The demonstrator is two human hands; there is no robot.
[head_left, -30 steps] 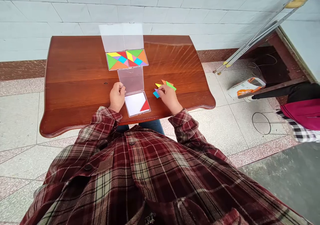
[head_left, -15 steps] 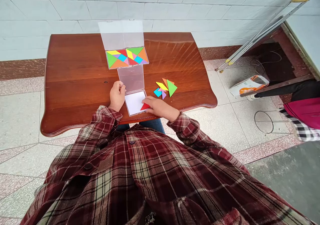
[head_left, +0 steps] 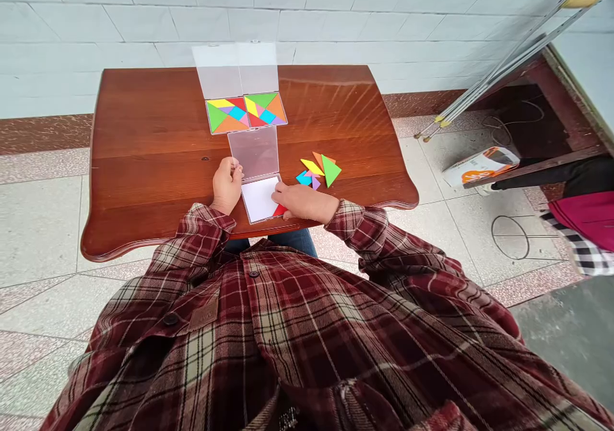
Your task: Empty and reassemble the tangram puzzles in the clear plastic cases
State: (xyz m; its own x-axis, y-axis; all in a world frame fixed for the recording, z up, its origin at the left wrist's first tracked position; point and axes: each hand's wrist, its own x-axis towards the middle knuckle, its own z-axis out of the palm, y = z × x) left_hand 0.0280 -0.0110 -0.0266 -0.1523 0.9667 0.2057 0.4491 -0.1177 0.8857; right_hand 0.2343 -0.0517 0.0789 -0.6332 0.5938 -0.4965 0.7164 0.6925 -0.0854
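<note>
A clear plastic tangram case (head_left: 259, 199) lies open in front of me, its white-lined base near the table's front edge and its lid (head_left: 254, 153) folded back. My left hand (head_left: 227, 185) is curled at the lid's left edge, fingertips pinched on it. At the base's right side my right hand (head_left: 307, 201) grips a red triangle tangram piece (head_left: 279, 210), mostly covered by the fingers. Right of the case lies a loose heap: a large green triangle (head_left: 330, 171), a yellow parallelogram (head_left: 313, 167), and orange, blue, pink and purple pieces.
Two open cases filled with coloured tangram pieces (head_left: 227, 116) stand side by side farther back on the brown wooden table (head_left: 144, 156). A tiled wall (head_left: 326, 28) rises behind it. To the right are crutches (head_left: 472, 86), a carton (head_left: 484, 165) and part of another person (head_left: 582, 207).
My right hand has shifted the red triangle slightly right and down, toward the base's lower right corner. My left hand stays by the lid. The whole view has shifted slightly.
</note>
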